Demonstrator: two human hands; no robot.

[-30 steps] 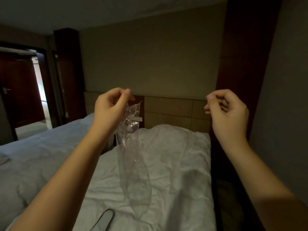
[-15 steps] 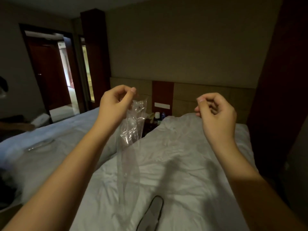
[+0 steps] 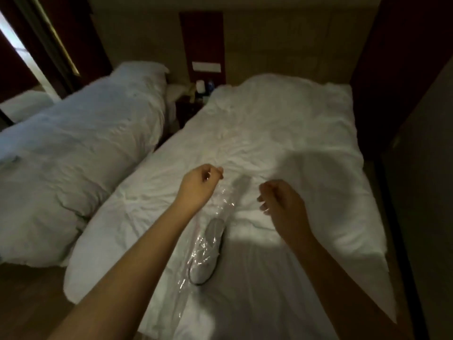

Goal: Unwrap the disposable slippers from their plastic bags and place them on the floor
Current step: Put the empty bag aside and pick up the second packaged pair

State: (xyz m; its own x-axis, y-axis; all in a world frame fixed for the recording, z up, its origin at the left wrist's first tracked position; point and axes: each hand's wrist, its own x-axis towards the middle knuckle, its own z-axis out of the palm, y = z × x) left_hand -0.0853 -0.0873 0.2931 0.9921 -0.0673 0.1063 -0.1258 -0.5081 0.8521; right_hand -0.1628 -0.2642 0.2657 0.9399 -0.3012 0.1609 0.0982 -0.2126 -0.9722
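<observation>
The left hand is pinching the top of a clear plastic bag between thumb and fingertips, with the fingers closed on the film. The bag is hanging down from that pinch and trailing across the white duvet of the nearer bed. The right hand is hovering just beside the bag with its fingers curled loosely inward; it is gripping nothing that can be made out.

A disposable slipper, white with a dark edge, is lying on the duvet directly under the lower part of the film. Whether the slipper is lying fully outside the bag or still partly inside it cannot be told, because the film is overlapping it. Only one slipper is showing; a second one is not in view.

Risks, as judged from this position:
- If the slipper is still caught in the mouth of the bag, lifting the film is likely to drag it toward the bed's near edge and drop it uncontrolled.
- The film is thin and slack, so a pinch at a single point may slip or tear.
- The slipper is resting on the bed, not on the wooden floor, so the placing step is judged outstanding.
- The low light is making the clear film hard to follow.
</observation>
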